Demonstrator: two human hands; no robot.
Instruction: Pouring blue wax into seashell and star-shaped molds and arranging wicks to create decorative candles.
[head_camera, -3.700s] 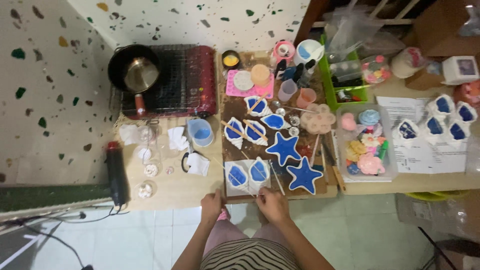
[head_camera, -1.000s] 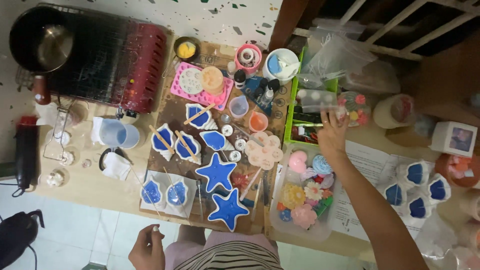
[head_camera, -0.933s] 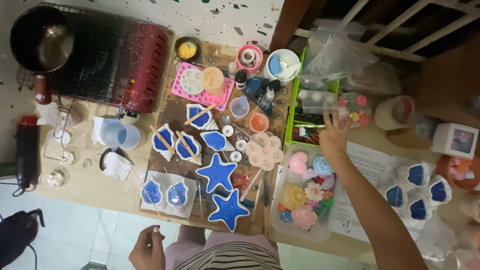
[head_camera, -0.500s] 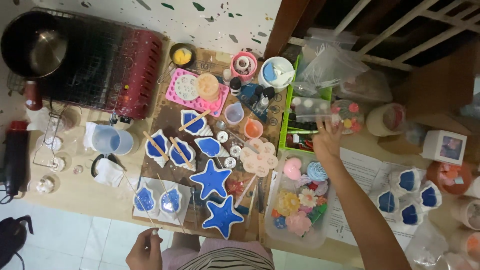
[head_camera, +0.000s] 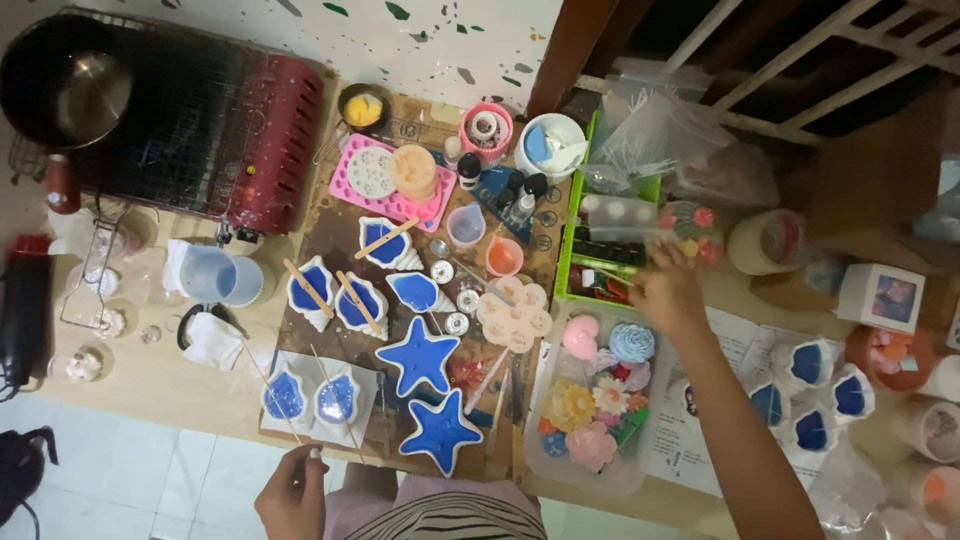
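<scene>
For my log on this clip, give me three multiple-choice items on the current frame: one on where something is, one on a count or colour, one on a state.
1. Where is the right hand?
A. by the green basket
B. on the dark pot
C. on the floor

2. How many star-shaped moulds with blue filling lie on the table?
A. one
B. two
C. five

3. What is the left hand doing?
A. pressing flat on a star mould
B. holding a cup
C. raised at the table's near edge, fingers loosely curled, gripping nothing visible

Key:
1 A, the hand reaches to the basket's right side.
2 B, an upper star mould and a lower star mould sit one below the other.
3 C, it is off the moulds, with no object seen in it.
</scene>
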